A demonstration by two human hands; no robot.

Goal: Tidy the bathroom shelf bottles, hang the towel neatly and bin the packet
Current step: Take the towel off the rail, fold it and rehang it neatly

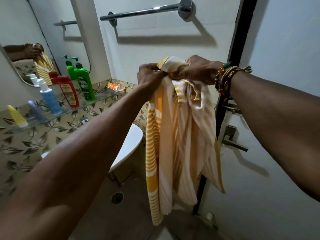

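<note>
Far left, the glass shelf [103, 97] has the bottles standing in a rough row: blue bottle [50, 99], red bottle [69, 91], green bottle [84, 84]. The orange packet [115, 86] lies at the shelf's far end, so it's not binned yet.

Middle of the shot is the towel step. The left hand [149, 75] has its fingers clenched round the bunched top edge of the striped towel [180, 132]. The right hand [195, 70] is right up against it, fingers curled round the same bunch. The towel hangs from both fists in loose folds, well below the rail [145, 12] and not touching it.

My guess for the next move: pull the hands apart along that top edge to spread it flat, then lift it up and over the rail so both sides drape evenly. Bunched like this it'd probably go on lumpy.
</note>
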